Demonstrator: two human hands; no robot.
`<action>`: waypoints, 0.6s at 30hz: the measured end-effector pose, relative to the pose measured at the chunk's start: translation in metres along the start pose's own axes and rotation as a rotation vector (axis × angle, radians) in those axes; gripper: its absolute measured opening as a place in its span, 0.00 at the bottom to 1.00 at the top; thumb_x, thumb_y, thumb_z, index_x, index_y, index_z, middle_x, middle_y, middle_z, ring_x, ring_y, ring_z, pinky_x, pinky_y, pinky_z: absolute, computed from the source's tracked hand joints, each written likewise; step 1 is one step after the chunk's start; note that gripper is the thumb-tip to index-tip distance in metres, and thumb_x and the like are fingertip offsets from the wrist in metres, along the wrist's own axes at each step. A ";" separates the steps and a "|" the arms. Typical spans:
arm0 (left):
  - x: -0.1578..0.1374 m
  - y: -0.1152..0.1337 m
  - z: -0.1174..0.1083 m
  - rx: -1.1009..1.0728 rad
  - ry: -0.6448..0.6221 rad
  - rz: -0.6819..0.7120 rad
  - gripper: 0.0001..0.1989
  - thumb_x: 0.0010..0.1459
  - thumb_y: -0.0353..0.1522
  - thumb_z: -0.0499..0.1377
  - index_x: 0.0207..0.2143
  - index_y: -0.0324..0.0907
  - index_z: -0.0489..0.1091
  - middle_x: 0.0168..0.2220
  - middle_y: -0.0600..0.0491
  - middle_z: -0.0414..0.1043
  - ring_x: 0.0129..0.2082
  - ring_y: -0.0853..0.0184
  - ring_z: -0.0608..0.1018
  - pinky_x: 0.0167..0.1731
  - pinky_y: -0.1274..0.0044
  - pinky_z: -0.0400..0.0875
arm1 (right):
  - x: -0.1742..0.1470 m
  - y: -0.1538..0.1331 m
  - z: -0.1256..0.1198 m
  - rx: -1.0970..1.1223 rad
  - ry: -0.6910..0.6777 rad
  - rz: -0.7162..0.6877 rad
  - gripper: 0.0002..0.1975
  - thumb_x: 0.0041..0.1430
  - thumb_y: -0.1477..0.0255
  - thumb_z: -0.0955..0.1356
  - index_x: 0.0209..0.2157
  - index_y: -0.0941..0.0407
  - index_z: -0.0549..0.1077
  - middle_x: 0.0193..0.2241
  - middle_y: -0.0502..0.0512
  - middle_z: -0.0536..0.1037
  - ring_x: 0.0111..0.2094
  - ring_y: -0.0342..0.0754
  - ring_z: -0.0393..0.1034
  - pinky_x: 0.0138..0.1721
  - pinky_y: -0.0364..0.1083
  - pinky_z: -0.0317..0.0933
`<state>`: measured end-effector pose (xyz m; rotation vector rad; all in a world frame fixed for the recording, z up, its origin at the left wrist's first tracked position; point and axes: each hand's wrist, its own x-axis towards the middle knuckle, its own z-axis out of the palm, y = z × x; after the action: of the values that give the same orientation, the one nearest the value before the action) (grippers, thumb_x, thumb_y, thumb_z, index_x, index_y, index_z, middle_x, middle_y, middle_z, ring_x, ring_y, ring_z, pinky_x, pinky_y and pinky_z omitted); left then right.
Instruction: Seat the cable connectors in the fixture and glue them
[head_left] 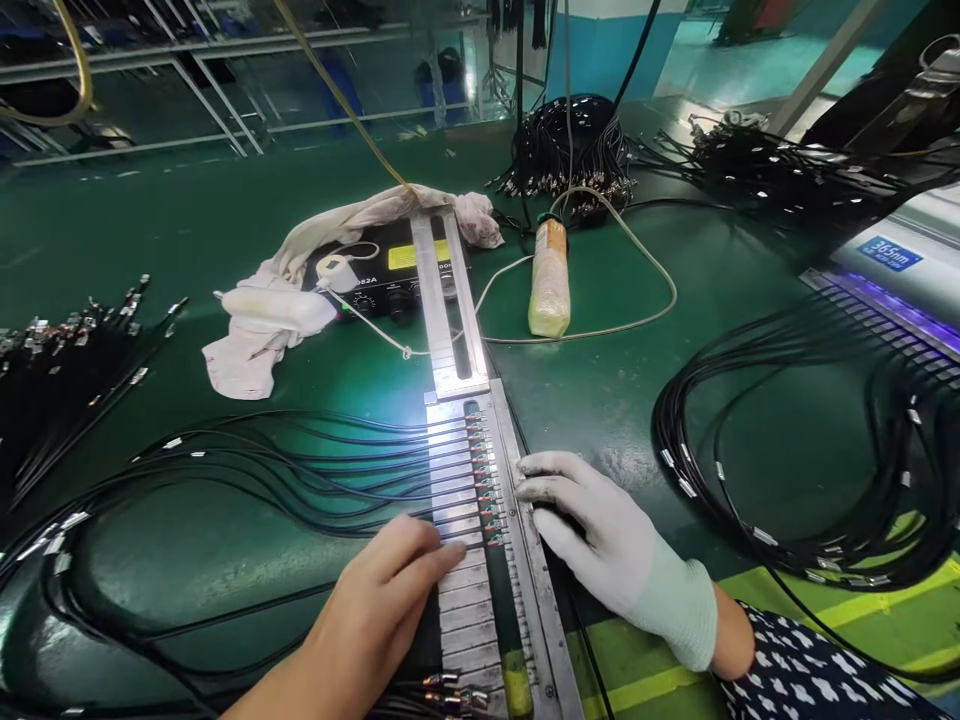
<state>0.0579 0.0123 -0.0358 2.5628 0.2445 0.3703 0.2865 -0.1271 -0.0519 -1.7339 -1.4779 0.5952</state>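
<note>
Metal rack [466, 612]: black cables [352, 494] cross its upper slots.
Bare left hand [386, 590]: over the rack's left edge, fingertips close together by the lowest slotted cable; whether gripping, cannot tell.
Gloved right hand [604, 530]: half-open, apparently empty, against the rack's right rail [543, 605].
Cable slack: snagging left of the rack, it could drag tips [486, 482] askew; a right-hand nudge might shift the rack.

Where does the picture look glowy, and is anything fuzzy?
In the head view, a blue-white glow shines on the table beside the metal rack; in the head view, purple light shows under the 365nm box; in the head view, the far shelves look softer than the bare hand.
</note>
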 end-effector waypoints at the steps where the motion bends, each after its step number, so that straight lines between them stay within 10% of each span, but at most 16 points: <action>1: -0.003 -0.002 0.001 0.043 0.018 0.016 0.19 0.64 0.20 0.49 0.53 0.43 0.68 0.42 0.49 0.65 0.41 0.71 0.69 0.41 0.82 0.67 | 0.000 0.000 0.000 0.006 0.002 0.000 0.12 0.66 0.75 0.62 0.46 0.53 0.73 0.54 0.55 0.70 0.55 0.48 0.68 0.57 0.51 0.67; 8: -0.014 -0.002 -0.004 0.205 -0.032 0.027 0.24 0.64 0.22 0.48 0.60 0.46 0.65 0.33 0.52 0.66 0.31 0.70 0.66 0.30 0.81 0.61 | 0.002 0.000 -0.003 0.028 -0.016 0.013 0.11 0.68 0.73 0.61 0.46 0.52 0.73 0.54 0.55 0.70 0.54 0.48 0.67 0.56 0.51 0.66; 12: -0.023 0.013 -0.026 0.010 -0.128 -0.126 0.23 0.67 0.26 0.50 0.62 0.48 0.58 0.40 0.53 0.70 0.39 0.71 0.71 0.41 0.82 0.68 | -0.011 -0.003 -0.002 -0.038 -0.039 0.025 0.11 0.68 0.73 0.62 0.48 0.49 0.72 0.58 0.52 0.66 0.58 0.49 0.64 0.59 0.54 0.63; 18: -0.055 0.023 -0.046 -0.137 -0.380 -0.290 0.05 0.66 0.30 0.54 0.43 0.46 0.68 0.40 0.55 0.71 0.40 0.72 0.72 0.43 0.84 0.67 | -0.021 -0.006 0.000 -0.042 -0.041 0.044 0.11 0.68 0.72 0.62 0.48 0.49 0.72 0.57 0.51 0.67 0.58 0.49 0.64 0.59 0.54 0.64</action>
<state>-0.0058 0.0017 0.0029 2.3591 0.4249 -0.2004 0.2785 -0.1476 -0.0494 -1.8003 -1.4933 0.6304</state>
